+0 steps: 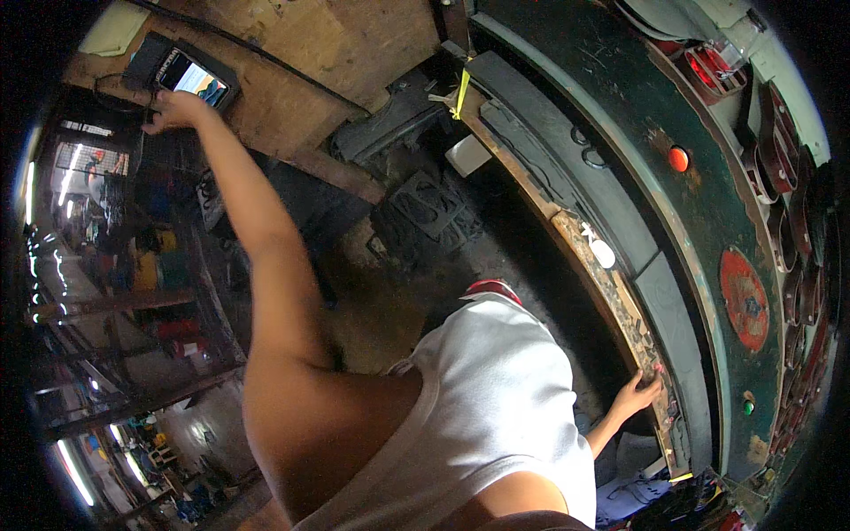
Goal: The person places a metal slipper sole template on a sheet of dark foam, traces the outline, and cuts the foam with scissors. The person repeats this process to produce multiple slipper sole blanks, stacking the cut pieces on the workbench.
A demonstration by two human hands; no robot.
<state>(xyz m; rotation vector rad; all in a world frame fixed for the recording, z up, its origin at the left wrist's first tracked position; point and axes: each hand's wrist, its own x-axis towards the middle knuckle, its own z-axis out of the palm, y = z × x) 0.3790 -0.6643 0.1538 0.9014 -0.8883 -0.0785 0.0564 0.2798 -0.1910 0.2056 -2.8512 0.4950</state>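
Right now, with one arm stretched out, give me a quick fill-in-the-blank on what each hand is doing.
1. The left hand reaches up to a small ____ with a lit display on the wooden board.
2. The right hand rests on the worn wooden ____ along the green machine.
3. The round light on the machine's panel glows ____.

Missing words: screen; ledge; orange

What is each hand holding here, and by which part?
Nothing is held. The left hand touches the phone at its lower edge; the right hand rests on the wooden bench edge.
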